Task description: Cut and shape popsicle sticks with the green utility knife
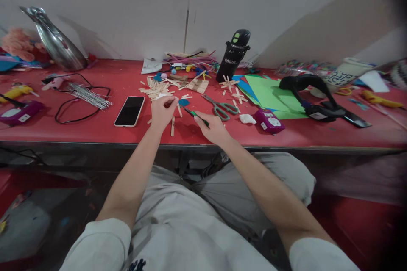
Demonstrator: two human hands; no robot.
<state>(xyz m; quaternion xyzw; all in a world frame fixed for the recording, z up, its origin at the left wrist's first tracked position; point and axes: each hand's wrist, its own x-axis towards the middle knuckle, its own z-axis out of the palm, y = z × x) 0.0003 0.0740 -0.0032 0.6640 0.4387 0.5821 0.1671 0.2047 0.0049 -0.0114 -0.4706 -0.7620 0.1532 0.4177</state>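
My left hand (163, 112) is closed, pinching a wooden craft stick (179, 110) that points down toward the front of the red table. In my right hand (214, 128) is a slim green-and-black pen-like tool (197, 116), its dark tip aimed at the stick; a gap seems to part them, though contact is hard to judge. A single craft stick (172, 127) lies just below, between the hands. Behind my left hand spreads a pile of loose craft sticks (155, 88). A small blue piece (183, 102) rests beside the fingers. Grey-green handled scissors (221, 108) lie beyond my right hand.
On the red table (95, 131), a phone (129, 111) lies left. Right are crumpled white tissue (247, 119), a purple box (269, 121), green paper (270, 93) and a black headset-like strap (318, 97). A black bottle (233, 56) stands behind; a metal jug (57, 42) is far left.
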